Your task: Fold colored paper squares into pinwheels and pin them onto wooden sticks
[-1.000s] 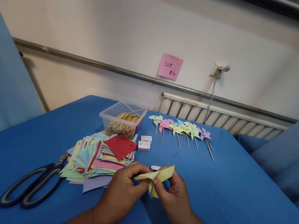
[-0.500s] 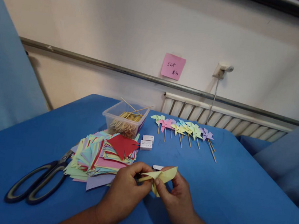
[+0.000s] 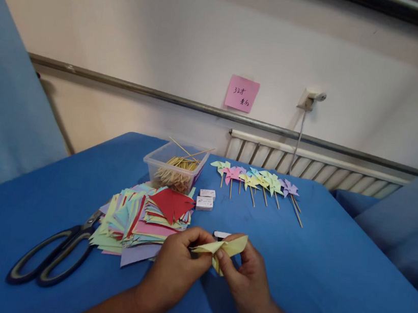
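Note:
Between my two hands is a yellow paper pinwheel [image 3: 234, 246], its points partly folded in toward the centre. My left hand [image 3: 182, 255] pinches its left side between thumb and fingers. From the right, my right hand [image 3: 248, 280] grips it, thumb pressed at the middle and fingers behind the paper. My fingers hide part of the folds. Just behind the hands lies a small white and dark object [image 3: 221, 234], mostly covered. Left of my left hand is a heap of coloured cut paper [image 3: 127, 222], with a red slit sheet [image 3: 172, 204] on top.
Scissors [image 3: 61, 252] with dark handles lie at left. A clear plastic box [image 3: 171, 167] of wooden sticks stands behind the paper, beside two small white boxes [image 3: 205, 203]. Several finished pinwheels [image 3: 250, 181] on sticks lie at the back right of the blue-covered table [image 3: 332, 275].
The left point of the yellow paper has been folded further in toward the centre, under my right thumb. Both hands stay in nearly the same place.

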`<action>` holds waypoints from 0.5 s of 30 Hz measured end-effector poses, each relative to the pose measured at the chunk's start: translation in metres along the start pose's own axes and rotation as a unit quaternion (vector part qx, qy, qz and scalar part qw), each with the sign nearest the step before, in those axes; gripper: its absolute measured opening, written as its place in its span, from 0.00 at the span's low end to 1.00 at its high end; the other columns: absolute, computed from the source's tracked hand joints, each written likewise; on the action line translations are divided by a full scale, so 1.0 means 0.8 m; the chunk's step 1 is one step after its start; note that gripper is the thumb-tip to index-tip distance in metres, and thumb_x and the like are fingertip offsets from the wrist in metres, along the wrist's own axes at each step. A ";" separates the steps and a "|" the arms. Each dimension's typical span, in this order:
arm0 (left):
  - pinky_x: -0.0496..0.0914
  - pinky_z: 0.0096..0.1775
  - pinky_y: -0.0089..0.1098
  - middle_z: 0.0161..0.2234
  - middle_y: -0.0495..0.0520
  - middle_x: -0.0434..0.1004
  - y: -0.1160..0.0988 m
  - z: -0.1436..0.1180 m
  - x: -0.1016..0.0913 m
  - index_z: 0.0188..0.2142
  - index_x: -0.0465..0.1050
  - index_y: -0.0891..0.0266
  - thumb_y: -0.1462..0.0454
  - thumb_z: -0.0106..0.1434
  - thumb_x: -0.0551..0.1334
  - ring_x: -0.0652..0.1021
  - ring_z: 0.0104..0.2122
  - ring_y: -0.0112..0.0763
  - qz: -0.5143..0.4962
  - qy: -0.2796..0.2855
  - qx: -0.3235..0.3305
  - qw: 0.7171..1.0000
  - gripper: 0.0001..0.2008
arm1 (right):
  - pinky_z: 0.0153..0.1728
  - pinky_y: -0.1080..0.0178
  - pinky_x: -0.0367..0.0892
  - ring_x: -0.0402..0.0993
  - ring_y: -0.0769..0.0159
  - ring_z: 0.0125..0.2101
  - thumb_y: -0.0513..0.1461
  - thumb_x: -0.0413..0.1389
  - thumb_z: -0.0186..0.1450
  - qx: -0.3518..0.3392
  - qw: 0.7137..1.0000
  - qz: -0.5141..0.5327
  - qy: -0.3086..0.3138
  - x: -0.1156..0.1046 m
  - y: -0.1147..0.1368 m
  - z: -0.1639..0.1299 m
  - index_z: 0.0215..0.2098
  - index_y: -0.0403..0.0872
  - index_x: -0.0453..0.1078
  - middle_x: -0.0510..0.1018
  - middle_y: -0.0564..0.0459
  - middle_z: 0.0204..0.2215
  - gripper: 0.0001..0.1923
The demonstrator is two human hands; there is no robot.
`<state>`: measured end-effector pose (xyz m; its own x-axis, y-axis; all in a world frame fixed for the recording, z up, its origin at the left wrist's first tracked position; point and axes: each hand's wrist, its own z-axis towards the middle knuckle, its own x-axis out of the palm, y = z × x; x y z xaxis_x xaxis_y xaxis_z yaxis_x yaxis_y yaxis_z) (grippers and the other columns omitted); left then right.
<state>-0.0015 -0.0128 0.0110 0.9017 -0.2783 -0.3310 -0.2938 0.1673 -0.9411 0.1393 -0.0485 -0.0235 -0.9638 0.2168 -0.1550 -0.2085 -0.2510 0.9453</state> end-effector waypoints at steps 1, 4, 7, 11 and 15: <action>0.64 0.28 0.26 0.23 0.47 0.72 0.000 0.000 0.000 0.26 0.72 0.62 0.69 0.50 0.58 0.70 0.25 0.28 -0.001 0.000 -0.002 1.000 0.04 | 0.33 0.65 0.65 0.70 0.66 0.30 0.38 0.55 0.59 -0.001 1.000 -0.002 -0.003 0.000 -0.001 0.000 0.35 0.45 0.67 0.75 0.52 0.29 0.06; 0.63 0.28 0.26 0.23 0.47 0.72 0.000 0.003 0.001 0.27 0.71 0.62 0.69 0.51 0.59 0.70 0.25 0.28 -0.007 0.001 -0.006 1.000 0.04 | 0.34 0.65 0.65 0.71 0.65 0.31 0.39 0.56 0.59 0.007 1.000 0.008 -0.013 0.001 -0.001 0.000 0.35 0.45 0.68 0.75 0.51 0.30 0.07; 0.63 0.27 0.26 0.22 0.46 0.69 0.001 0.004 0.002 0.26 0.70 0.62 0.66 0.52 0.59 0.69 0.24 0.27 -0.021 -0.006 -0.006 1.000 0.02 | 0.36 0.63 0.66 0.71 0.62 0.33 0.40 0.56 0.59 0.025 0.999 0.040 0.004 0.002 0.001 0.002 0.38 0.44 0.70 0.76 0.51 0.30 0.10; 0.63 0.27 0.26 0.21 0.45 0.68 0.003 0.005 0.002 0.26 0.69 0.62 0.64 0.52 0.60 0.68 0.23 0.26 -0.044 -0.015 -0.011 0.999 0.03 | 0.37 0.61 0.65 0.70 0.62 0.33 0.41 0.57 0.59 0.047 0.996 0.073 0.029 0.002 0.001 0.006 0.37 0.44 0.72 0.75 0.52 0.26 0.11; 0.63 0.27 0.26 0.21 0.45 0.68 0.006 0.005 0.002 0.26 0.69 0.62 0.64 0.53 0.60 0.69 0.24 0.27 -0.041 -0.005 -0.002 0.999 0.03 | 0.36 0.60 0.65 0.70 0.62 0.32 0.43 0.57 0.58 0.061 0.993 0.093 0.035 0.002 -0.001 0.009 0.38 0.43 0.73 0.75 0.52 0.25 0.13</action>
<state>-0.0001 -0.0091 0.0063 0.9258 -0.2813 -0.2525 -0.2208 0.1397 -0.9653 0.1388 -0.0415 -0.0223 -0.9939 0.1096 0.0105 -0.0076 -0.1640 0.9864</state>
